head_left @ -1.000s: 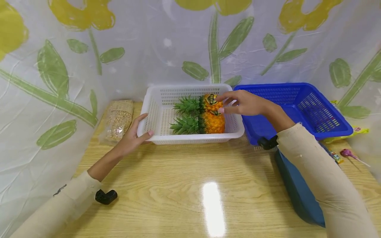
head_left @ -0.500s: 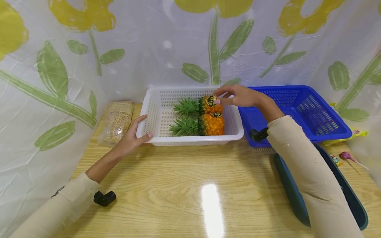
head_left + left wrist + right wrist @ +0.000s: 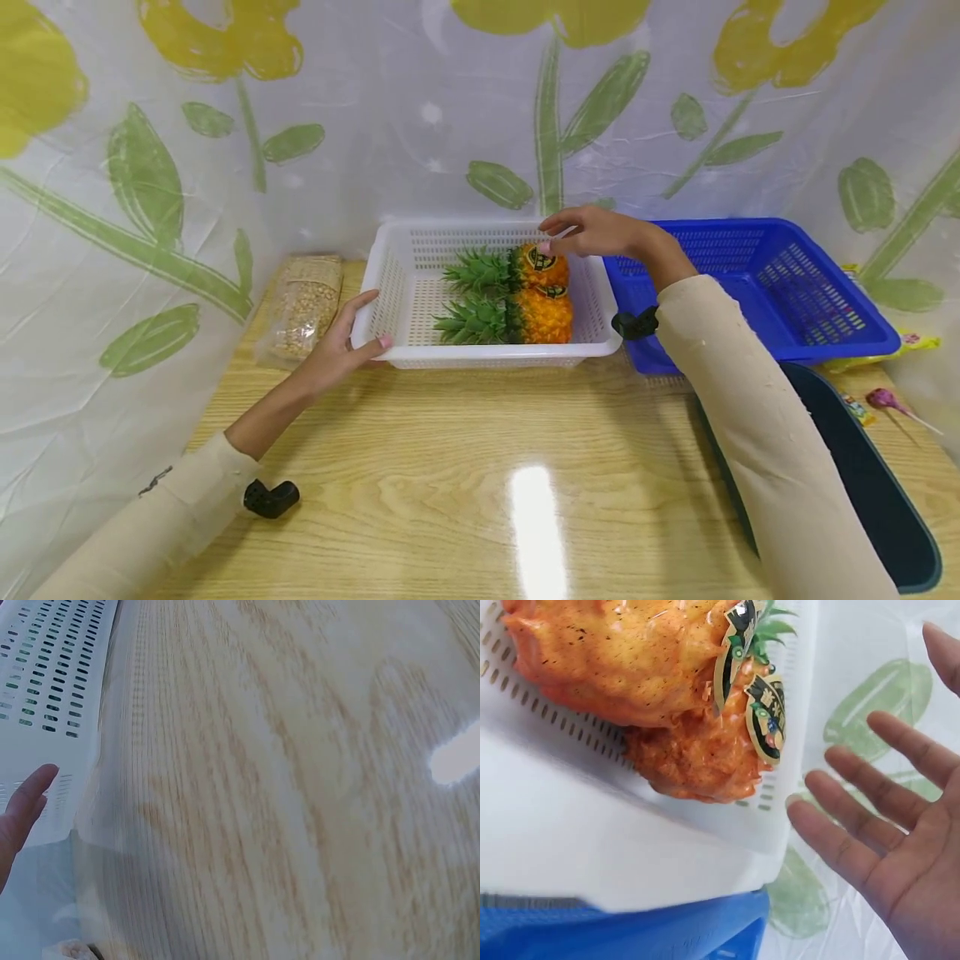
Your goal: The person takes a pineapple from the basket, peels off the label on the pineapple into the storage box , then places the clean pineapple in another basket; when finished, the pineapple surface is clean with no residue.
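Observation:
Two small orange pineapples with spiky green leaves, the front pineapple [image 3: 546, 318] and the back pineapple [image 3: 551, 268], lie side by side in the right half of a white perforated basket [image 3: 450, 353]. Both carry black-and-gold labels, and the right wrist view shows their glossy, bumpy surface. My left hand [image 3: 337, 346] holds the basket's left end, thumb at the front corner and fingers along the left side; only part of the hand [image 3: 19, 810] shows in the left wrist view. Above the back right rim hovers my right hand [image 3: 592, 232], fingers [image 3: 855, 802] spread and holding nothing.
A blue perforated basket [image 3: 847, 340] stands right of the white one. In front of it is a dark green tub [image 3: 832, 442], partly behind my right sleeve. A clear bag of pale grains [image 3: 303, 308] stands left. A lollipop [image 3: 885, 400] and wrapped sweets lie far right.
My right hand has shifted slightly up and back, away from the pineapples, and its forearm has swung left, uncovering more of the green tub. The left hand stays on the white basket.

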Available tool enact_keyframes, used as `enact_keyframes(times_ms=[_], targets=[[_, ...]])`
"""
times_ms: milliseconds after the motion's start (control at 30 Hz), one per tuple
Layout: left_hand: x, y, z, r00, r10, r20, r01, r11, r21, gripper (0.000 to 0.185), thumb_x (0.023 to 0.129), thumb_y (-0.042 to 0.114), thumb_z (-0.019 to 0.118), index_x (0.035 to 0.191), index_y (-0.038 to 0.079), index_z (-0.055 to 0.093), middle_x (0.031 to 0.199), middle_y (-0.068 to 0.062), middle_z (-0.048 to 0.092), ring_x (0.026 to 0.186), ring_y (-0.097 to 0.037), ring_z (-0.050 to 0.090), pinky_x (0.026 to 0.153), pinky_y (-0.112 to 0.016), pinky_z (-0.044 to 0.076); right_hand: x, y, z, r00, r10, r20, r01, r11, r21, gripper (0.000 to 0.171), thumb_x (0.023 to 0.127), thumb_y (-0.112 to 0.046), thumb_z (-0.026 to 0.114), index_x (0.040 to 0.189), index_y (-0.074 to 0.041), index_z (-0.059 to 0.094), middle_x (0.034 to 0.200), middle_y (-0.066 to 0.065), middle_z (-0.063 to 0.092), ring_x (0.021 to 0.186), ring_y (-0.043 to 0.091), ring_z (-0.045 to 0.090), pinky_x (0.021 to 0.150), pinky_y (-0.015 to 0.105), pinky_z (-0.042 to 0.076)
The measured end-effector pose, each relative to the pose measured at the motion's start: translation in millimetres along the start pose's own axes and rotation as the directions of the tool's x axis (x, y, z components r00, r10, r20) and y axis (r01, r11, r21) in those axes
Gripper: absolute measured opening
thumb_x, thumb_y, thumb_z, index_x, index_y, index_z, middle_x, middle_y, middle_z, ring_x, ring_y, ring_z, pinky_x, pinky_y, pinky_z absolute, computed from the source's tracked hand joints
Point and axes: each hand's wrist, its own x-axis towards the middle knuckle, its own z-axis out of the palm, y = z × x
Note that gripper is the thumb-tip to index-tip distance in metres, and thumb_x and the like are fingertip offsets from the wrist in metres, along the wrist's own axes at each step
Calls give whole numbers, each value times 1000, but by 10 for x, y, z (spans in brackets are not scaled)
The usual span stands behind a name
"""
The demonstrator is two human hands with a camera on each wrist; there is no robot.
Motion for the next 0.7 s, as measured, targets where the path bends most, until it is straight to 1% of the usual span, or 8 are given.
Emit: enact_keyframes(times_ms=[100, 167, 267, 400, 533, 700], targets=[[-5, -2, -2, 1000, -2, -1, 2, 1000, -2, 80, 103, 22, 58, 162, 22, 4, 158, -25, 18, 133, -48, 45, 97, -54, 52, 53, 12, -3, 999, 35, 8, -35, 999, 25, 68, 101, -46, 56, 157, -14, 34, 160, 17, 34, 141, 37, 42, 109, 57, 43], [-5, -7, -5, 1000, -6, 1, 6, 1000, 1, 80, 103, 23, 59, 162, 23, 5, 160, -23, 16, 133, -47, 45, 98, -54, 52, 92, 44, 2, 998, 58, 8, -58, 998, 35, 69, 101, -47, 56, 157, -13, 33, 160, 17, 33, 140, 38, 43, 109, 57, 43], [0, -15, -8, 1000, -2, 5, 2, 1000, -4, 80, 103, 23, 59, 161, 23, 5, 160, -22, 14, 134, -49, 45, 98, -56, 52, 154, 105, 18, 996, 87, 4, -87, 994, 70, 70, 100, -44, 57, 157, -12, 32, 161, 19, 30, 142, 39, 39, 109, 58, 42], [-2, -4, -8, 1000, 1, 13, -1, 1000, -10, 80, 103, 22, 58, 161, 22, 4, 160, -22, 14, 133, -50, 44, 98, -56, 52, 219, 162, 66, 994, 107, -10, -106, 989, 104, 70, 100, -41, 58, 157, -10, 32, 162, 19, 28, 142, 39, 40, 108, 56, 44], [-7, 8, -10, 1000, 1, 19, 0, 1000, -17, 80, 103, 22, 58, 161, 22, 4, 160, -22, 13, 132, -52, 45, 97, -55, 53, 270, 164, 121, 992, 126, -12, -124, 986, 111, 69, 100, -40, 59, 157, -11, 33, 163, 16, 28, 141, 37, 41, 107, 55, 45], [-12, 5, -19, 1000, -1, 19, 1, 1000, -25, 79, 103, 21, 58, 161, 23, 4, 160, -23, 14, 131, -53, 46, 95, -55, 54, 356, 123, 182, 989, 146, 15, -147, 985, 94, 73, 98, -41, 63, 158, -14, 30, 165, 16, 21, 144, 39, 35, 109, 58, 42]])
